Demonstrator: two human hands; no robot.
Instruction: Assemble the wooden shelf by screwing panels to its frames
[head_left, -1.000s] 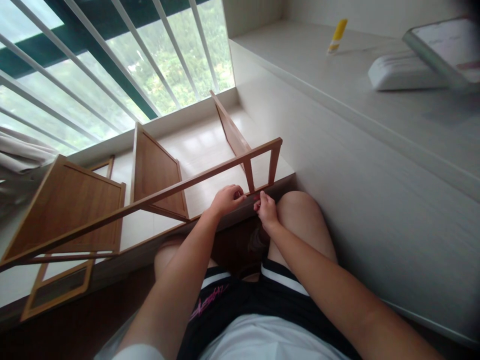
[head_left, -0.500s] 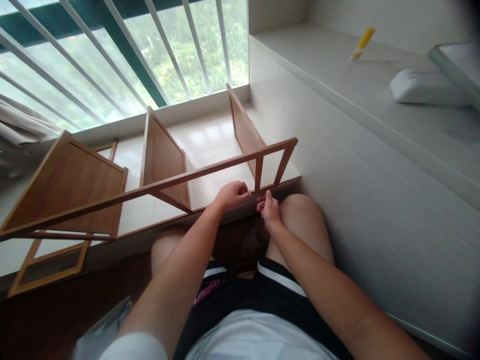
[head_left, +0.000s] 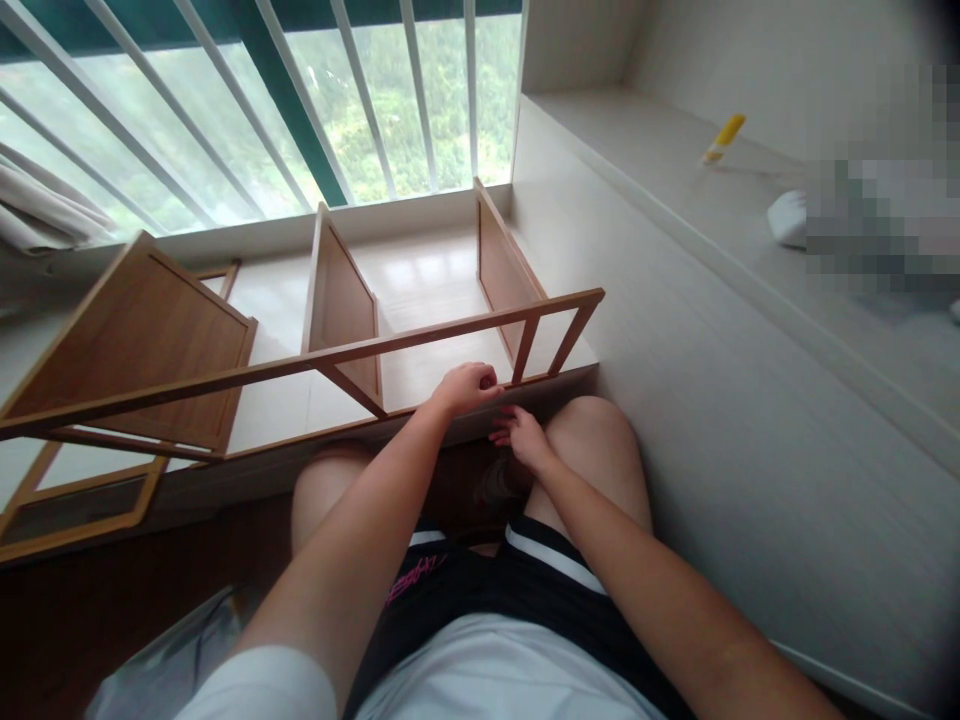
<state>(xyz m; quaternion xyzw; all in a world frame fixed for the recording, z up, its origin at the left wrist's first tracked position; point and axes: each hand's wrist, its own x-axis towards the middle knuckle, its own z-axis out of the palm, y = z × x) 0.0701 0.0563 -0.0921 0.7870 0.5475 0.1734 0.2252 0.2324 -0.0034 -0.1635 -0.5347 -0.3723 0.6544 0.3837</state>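
Observation:
A brown wooden shelf frame [head_left: 300,365] lies on its side on the pale window ledge [head_left: 420,290], with upright panels [head_left: 341,300] and thin rails. My left hand [head_left: 466,387] is curled closed at the frame's lower front rail, near two short slats [head_left: 525,350]; what its fingers hold is hidden. My right hand [head_left: 517,437] is just below the ledge's edge, above my knee, with its fingers loosely apart and nothing seen in it. Both forearms reach forward over my lap.
A white cabinet side [head_left: 750,420] rises on the right, with a yellow tube [head_left: 723,138] and a white object [head_left: 787,215] on its top. Window bars [head_left: 360,100] run behind the ledge. A loose wooden frame piece [head_left: 75,510] lies at the left. A plastic bag [head_left: 172,660] lies by my left leg.
My right hand has dropped from the rail to just below the ledge's edge and its fingers have loosened. The left hand stays at the rail. The view has turned a little to the right.

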